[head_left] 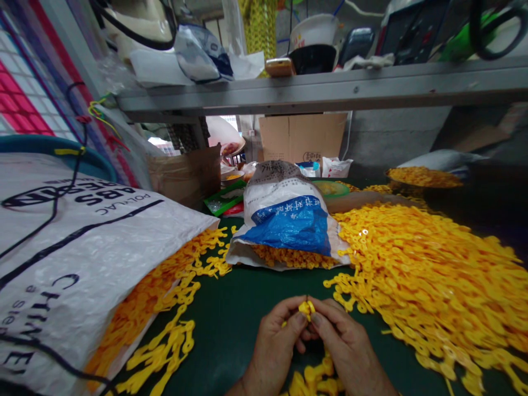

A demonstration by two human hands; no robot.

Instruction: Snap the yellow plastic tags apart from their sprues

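My left hand [277, 342] and my right hand [344, 344] meet low in the middle of the head view. Between both thumbs and forefingers I pinch a small yellow plastic piece [306, 309]. Its exact kind is too small to make out. Beneath my wrists lie more yellow plastic parts [313, 379], partly hidden by the hands. To the right spreads a large heap of flat yellow plastic parts with ringed ends [445, 264]. On the left, similar long yellow parts [165, 352] spill from a white woven sack [103, 242].
A white and blue sack [289, 220] lies ahead, its mouth full of small yellow-orange pieces [289, 257]. All this rests on a dark green tabletop [214, 324]. A grey metal shelf beam [322, 91] crosses above. Cardboard boxes [303, 135] stand behind. Black cord [53, 206] hangs over the left sack.
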